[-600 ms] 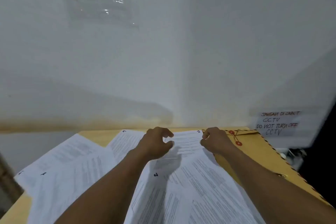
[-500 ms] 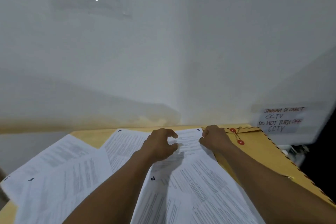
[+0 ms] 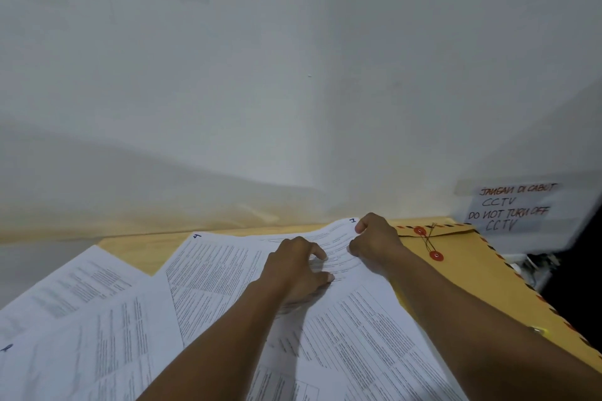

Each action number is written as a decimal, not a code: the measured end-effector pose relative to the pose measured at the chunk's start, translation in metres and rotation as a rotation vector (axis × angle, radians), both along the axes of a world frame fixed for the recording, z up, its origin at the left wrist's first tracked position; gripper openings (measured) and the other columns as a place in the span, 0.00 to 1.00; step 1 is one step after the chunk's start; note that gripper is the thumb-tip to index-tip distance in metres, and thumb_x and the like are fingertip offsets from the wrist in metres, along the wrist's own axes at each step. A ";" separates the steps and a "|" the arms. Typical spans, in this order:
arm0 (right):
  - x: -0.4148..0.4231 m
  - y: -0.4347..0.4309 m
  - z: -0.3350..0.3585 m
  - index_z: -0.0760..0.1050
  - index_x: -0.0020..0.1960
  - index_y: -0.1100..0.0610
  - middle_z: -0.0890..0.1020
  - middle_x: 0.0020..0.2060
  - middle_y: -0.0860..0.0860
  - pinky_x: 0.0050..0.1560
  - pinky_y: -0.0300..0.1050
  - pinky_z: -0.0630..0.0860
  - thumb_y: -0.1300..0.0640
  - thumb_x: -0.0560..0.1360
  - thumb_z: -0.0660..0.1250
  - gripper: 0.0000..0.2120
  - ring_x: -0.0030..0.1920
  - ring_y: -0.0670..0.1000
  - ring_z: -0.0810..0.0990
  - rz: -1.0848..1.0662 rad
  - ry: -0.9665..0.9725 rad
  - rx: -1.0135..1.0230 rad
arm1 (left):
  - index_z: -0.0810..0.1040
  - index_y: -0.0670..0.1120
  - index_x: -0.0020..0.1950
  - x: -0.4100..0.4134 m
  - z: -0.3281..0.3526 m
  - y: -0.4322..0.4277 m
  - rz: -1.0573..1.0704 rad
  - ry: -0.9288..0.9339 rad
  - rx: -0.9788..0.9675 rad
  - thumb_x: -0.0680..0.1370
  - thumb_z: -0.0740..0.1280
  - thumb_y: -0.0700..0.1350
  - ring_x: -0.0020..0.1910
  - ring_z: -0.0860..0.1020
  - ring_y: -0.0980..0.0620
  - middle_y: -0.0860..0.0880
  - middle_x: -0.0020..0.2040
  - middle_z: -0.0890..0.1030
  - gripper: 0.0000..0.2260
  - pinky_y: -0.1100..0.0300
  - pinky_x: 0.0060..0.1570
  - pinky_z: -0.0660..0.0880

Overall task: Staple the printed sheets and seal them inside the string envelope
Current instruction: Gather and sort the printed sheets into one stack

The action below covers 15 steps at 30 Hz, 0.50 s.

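Observation:
Several printed white sheets (image 3: 224, 267) lie fanned over a yellow table (image 3: 136, 242), each with a handwritten number at a corner. My right hand (image 3: 374, 242) pinches the far right corner of the top sheet (image 3: 365, 329), which bulges slightly there. My left hand (image 3: 293, 270) presses its fingertips flat on that same sheet, just left of the right hand. A brown string envelope (image 3: 469, 273) with two red discs and a wound string lies to the right, partly under the sheets and my right forearm. No stapler shows.
A white wall stands right behind the table. A taped paper note (image 3: 511, 208) with handwritten "CCTV" text hangs at the right. Cables (image 3: 534, 265) show past the envelope's right edge. A small shiny yellowish object (image 3: 539, 331) lies on the envelope by my forearm.
The view has tilted down and shifted. My left hand has slid back along the top sheet and flattened; my right hand has kept its hold on the corner, lifting it slightly.

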State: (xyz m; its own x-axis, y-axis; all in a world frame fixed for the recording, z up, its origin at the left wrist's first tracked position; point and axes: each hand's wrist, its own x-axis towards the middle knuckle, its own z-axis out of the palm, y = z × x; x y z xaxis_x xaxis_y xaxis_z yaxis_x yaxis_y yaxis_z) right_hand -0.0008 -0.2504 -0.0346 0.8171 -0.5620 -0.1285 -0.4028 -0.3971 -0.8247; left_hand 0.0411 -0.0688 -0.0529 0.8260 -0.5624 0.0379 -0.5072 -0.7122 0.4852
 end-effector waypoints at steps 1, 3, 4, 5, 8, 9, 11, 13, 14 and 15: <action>0.000 0.000 0.001 0.72 0.47 0.55 0.75 0.45 0.53 0.43 0.50 0.76 0.68 0.67 0.69 0.13 0.44 0.56 0.76 -0.002 -0.031 0.037 | 0.82 0.58 0.56 -0.001 0.000 0.000 0.003 -0.002 -0.010 0.69 0.75 0.61 0.65 0.74 0.52 0.55 0.63 0.78 0.18 0.51 0.63 0.74; 0.000 0.002 0.005 0.72 0.44 0.54 0.76 0.45 0.55 0.42 0.50 0.75 0.69 0.68 0.68 0.13 0.44 0.56 0.77 -0.014 -0.086 0.094 | 0.82 0.58 0.55 -0.002 -0.001 0.001 0.005 -0.001 -0.034 0.68 0.74 0.62 0.65 0.74 0.53 0.56 0.63 0.78 0.18 0.50 0.63 0.74; 0.000 0.003 0.007 0.73 0.44 0.55 0.77 0.45 0.56 0.41 0.49 0.75 0.70 0.68 0.68 0.12 0.42 0.56 0.77 -0.024 -0.117 0.118 | 0.82 0.59 0.54 -0.002 0.000 0.000 0.000 0.000 -0.048 0.67 0.74 0.63 0.65 0.74 0.53 0.56 0.63 0.78 0.18 0.50 0.62 0.75; 0.001 0.003 0.008 0.74 0.43 0.55 0.78 0.45 0.56 0.40 0.46 0.74 0.70 0.68 0.68 0.11 0.42 0.55 0.77 -0.033 -0.155 0.120 | 0.82 0.59 0.53 -0.001 0.001 -0.001 -0.006 -0.004 -0.064 0.67 0.73 0.63 0.64 0.74 0.53 0.56 0.61 0.79 0.18 0.50 0.61 0.76; -0.003 0.006 0.017 0.78 0.48 0.57 0.76 0.44 0.50 0.33 0.33 0.68 0.70 0.74 0.67 0.09 0.45 0.51 0.74 -0.005 -0.253 -0.009 | 0.83 0.58 0.51 0.005 0.011 -0.005 0.004 -0.032 -0.116 0.68 0.73 0.62 0.62 0.77 0.52 0.56 0.58 0.80 0.15 0.52 0.58 0.77; -0.003 0.007 0.020 0.79 0.49 0.57 0.77 0.46 0.49 0.33 0.30 0.67 0.69 0.75 0.67 0.09 0.48 0.49 0.74 0.018 -0.295 -0.040 | 0.83 0.57 0.52 0.008 0.016 -0.006 0.009 -0.051 -0.150 0.69 0.74 0.60 0.63 0.76 0.50 0.55 0.59 0.80 0.14 0.52 0.59 0.76; -0.004 0.007 0.027 0.79 0.47 0.53 0.79 0.49 0.49 0.36 0.31 0.69 0.68 0.76 0.67 0.10 0.49 0.49 0.76 0.069 -0.386 -0.087 | 0.84 0.54 0.57 0.014 0.030 -0.008 0.024 -0.091 -0.206 0.73 0.74 0.55 0.68 0.73 0.49 0.51 0.67 0.78 0.14 0.57 0.62 0.71; -0.004 0.006 0.038 0.78 0.44 0.50 0.81 0.48 0.46 0.36 0.34 0.72 0.67 0.77 0.67 0.13 0.46 0.47 0.78 0.115 -0.458 -0.132 | 0.83 0.53 0.58 0.020 0.048 -0.010 0.034 -0.144 -0.230 0.76 0.74 0.52 0.72 0.71 0.48 0.48 0.72 0.74 0.12 0.58 0.62 0.66; -0.003 0.005 0.045 0.77 0.43 0.49 0.81 0.47 0.45 0.35 0.33 0.72 0.67 0.77 0.67 0.13 0.44 0.46 0.78 0.135 -0.488 -0.158 | 0.83 0.53 0.58 0.022 0.059 -0.011 0.045 -0.162 -0.245 0.76 0.74 0.52 0.74 0.69 0.47 0.47 0.75 0.71 0.12 0.57 0.65 0.65; -0.003 0.005 0.052 0.78 0.44 0.50 0.82 0.46 0.44 0.35 0.30 0.72 0.67 0.77 0.68 0.12 0.43 0.45 0.77 0.153 -0.516 -0.192 | 0.83 0.53 0.58 0.024 0.070 -0.012 0.059 -0.185 -0.264 0.75 0.74 0.52 0.76 0.67 0.46 0.47 0.77 0.68 0.12 0.54 0.69 0.64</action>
